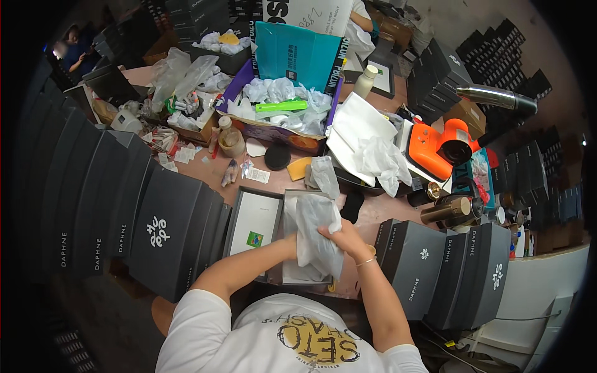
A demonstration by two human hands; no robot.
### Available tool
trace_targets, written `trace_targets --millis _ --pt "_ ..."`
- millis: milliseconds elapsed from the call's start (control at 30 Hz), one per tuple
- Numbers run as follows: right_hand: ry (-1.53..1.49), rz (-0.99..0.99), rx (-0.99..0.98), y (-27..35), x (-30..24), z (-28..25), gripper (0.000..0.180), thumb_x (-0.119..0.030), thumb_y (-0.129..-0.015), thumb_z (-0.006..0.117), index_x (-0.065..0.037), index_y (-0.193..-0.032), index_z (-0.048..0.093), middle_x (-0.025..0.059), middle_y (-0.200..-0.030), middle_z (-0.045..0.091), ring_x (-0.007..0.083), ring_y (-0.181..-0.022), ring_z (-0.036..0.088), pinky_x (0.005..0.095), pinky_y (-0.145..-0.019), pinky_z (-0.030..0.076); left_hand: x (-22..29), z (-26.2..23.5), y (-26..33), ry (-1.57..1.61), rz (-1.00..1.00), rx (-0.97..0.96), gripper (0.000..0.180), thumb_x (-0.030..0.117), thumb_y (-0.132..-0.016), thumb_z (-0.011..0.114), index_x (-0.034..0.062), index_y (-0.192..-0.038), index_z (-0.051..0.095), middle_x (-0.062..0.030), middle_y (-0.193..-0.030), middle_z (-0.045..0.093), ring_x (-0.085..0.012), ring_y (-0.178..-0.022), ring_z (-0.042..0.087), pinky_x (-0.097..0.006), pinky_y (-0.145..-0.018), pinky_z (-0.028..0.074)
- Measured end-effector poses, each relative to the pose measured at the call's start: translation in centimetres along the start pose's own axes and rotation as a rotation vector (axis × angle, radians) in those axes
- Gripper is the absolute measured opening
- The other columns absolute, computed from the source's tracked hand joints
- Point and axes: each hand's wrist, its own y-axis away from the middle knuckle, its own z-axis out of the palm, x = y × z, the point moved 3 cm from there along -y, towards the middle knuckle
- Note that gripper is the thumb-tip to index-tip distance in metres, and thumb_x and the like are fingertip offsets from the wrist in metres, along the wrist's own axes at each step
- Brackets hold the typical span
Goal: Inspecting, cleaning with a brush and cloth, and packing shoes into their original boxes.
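Observation:
A crumpled, translucent white plastic bag (316, 227) hangs over an open grey shoe box (311, 279) in front of me. My right hand (344, 239) pinches the bag's right edge, fingers closed on the film. From the left, my left hand (291, 247) reaches in at the bag's side; its fingers are hidden by the plastic. What lies inside the bag, if anything, I cannot make out. Just left of the box rests a grey box lid (235, 227), white inside, with a small colourful card (255, 239) on it.
Stacked dark shoe boxes flank me at left (168, 230) and right (404, 267). Behind stand a purple-edged carton (292, 140) of wrapped items, a glass jar (231, 138), a black round lid (277, 156), white paper (360, 133), an orange device (429, 149) and a thermos (446, 210).

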Motion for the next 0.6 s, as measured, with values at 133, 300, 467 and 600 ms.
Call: trace_targets --millis 133,300,467,600 --pt "0.367 -0.334 0.259 -2.9 1.1 4.1 0.075 -0.026 -0.074 0.074 0.001 -0.135 0.038 0.0253 -0.126 0.05 0.0382 -0.115 0.049 0.0404 -0.098 0.039 0.7 -3.9 3.5 -0.247 -0.108 -0.383 0.034 0.015 -0.078 0.057 0.0051 -0.111 0.061 -0.0169 -0.115 0.059 -0.0349 -0.108 0.055 -0.042 -0.098 0.041" --pt "0.898 -0.212 0.301 2.8 4.7 6.0 0.082 -0.026 -0.075 0.071 -0.007 -0.143 0.028 0.0197 -0.144 0.031 0.0374 -0.127 0.036 0.0518 -0.105 0.029 4.3 -8.2 10.2 -0.207 -0.401 0.394 0.038 0.008 -0.078 0.06 -0.0008 -0.114 0.056 -0.0188 -0.112 0.058 -0.0363 -0.103 0.056 -0.041 -0.092 0.044" --pt "0.832 -0.149 0.379 4.4 7.3 10.2 0.082 -0.018 -0.073 0.068 -0.009 -0.143 0.027 0.0184 -0.147 0.025 0.041 -0.126 0.036 0.0527 -0.103 0.03 3.0 -1.2 16.0 0.024 -1.0 0.132 0.046 0.013 -0.074 0.068 -0.0016 -0.113 0.05 -0.0223 -0.107 0.056 -0.0374 -0.096 0.057 -0.043 -0.081 0.047" --pt "0.877 -0.179 0.366 5.5 5.9 11.9 0.078 -0.018 -0.074 0.067 -0.012 -0.143 0.03 0.0172 -0.146 0.028 0.0427 -0.123 0.038 0.0534 -0.097 0.035 3.2 -2.1 18.3 0.043 -0.871 0.206 0.031 0.0 -0.074 0.059 -0.0043 -0.103 0.051 -0.0211 -0.082 0.058 -0.0366 -0.078 0.059 -0.041 -0.072 0.047"
